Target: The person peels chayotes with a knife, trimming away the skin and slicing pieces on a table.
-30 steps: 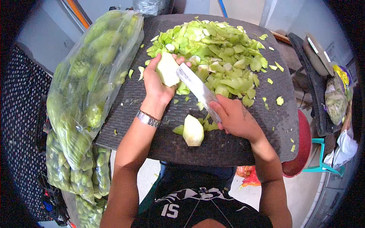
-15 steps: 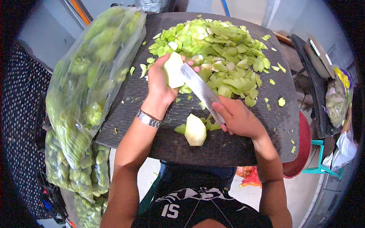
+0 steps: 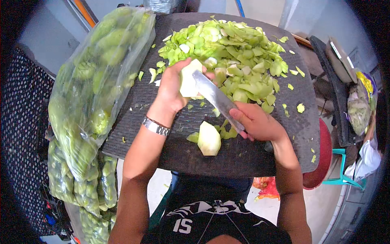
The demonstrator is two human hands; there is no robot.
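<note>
My left hand [image 3: 170, 88] is wrapped round a pale peeled chayote [image 3: 187, 84] above the middle of the table. A broad-bladed knife [image 3: 218, 101] is gripped in my right hand [image 3: 260, 123], its blade slanting up to the left. The blade's end lies over the chayote's right side; I cannot tell whether it is cutting in. Below the knife, a second peeled chayote [image 3: 209, 140] rests on the dark table [image 3: 174, 156] among a few peelings. Just beyond my hands spreads a large heap of green peelings [image 3: 243, 57].
A long clear plastic bag [image 3: 97, 77] full of green chayotes leans over the table's left edge. More filled bags [image 3: 85, 183] sit below it. At the right are a red round seat [image 3: 321, 162], a teal stool [image 3: 345, 168] and a plastic-wrapped bundle [image 3: 359, 105].
My left hand and its chayote have shifted slightly right and down. My right hand with the knife has moved a little to the right.
</note>
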